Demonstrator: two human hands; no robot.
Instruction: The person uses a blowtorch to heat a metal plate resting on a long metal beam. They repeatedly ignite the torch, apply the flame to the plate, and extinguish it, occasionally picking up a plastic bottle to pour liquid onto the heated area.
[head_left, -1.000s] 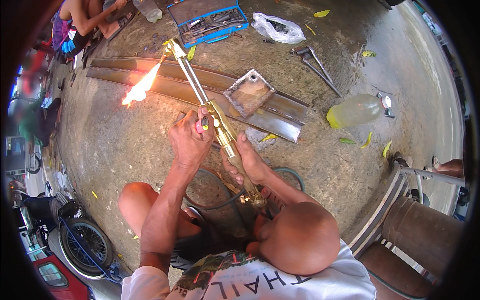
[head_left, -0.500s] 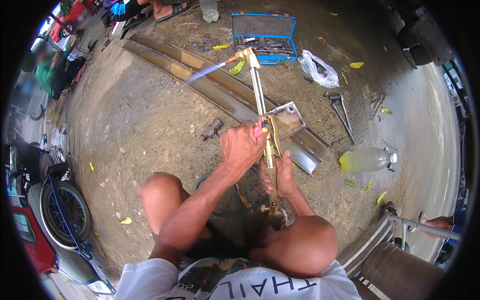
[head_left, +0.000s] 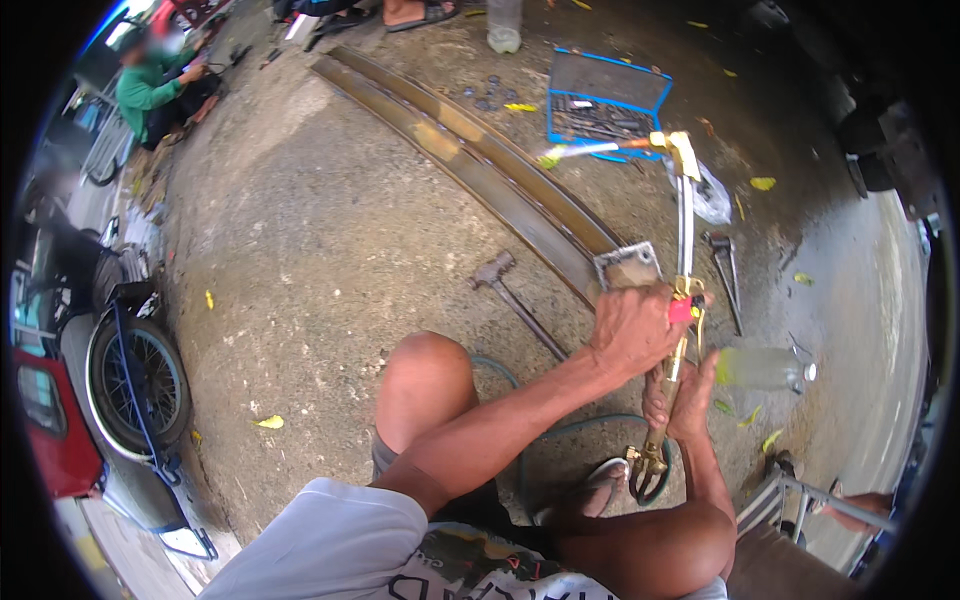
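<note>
"So, which way does your torch (head_left: 676, 356) point?"

"It's ahead of me, right of centre, its long axis running up and away from me, the far end leaning slightly right. There the nozzle (head_left: 632, 144) turns left, with a pale flame (head_left: 592, 149) off its tip."

"And your hands?"

"My right hand (head_left: 691, 400) is wrapped round the lower handle. My left hand (head_left: 635, 328) is curled closed on a small red piece (head_left: 681, 311) against the brass (how its hidden fingers sit, I cannot tell)."

"Materials?"

"Shiny brass fittings, straight silvery tubes (head_left: 685, 230). Beyond my left hand: a rough-edged metal plate (head_left: 630, 268) and two long brownish steel bars (head_left: 500, 200). A hammer (head_left: 516, 306) lies nearer."

"On what?"

"Gritty, stained concrete (head_left: 300, 250). A blue-edged toolbox (head_left: 608, 85) sits open ahead; a spoked wheel (head_left: 140, 370) stands far left."
</note>
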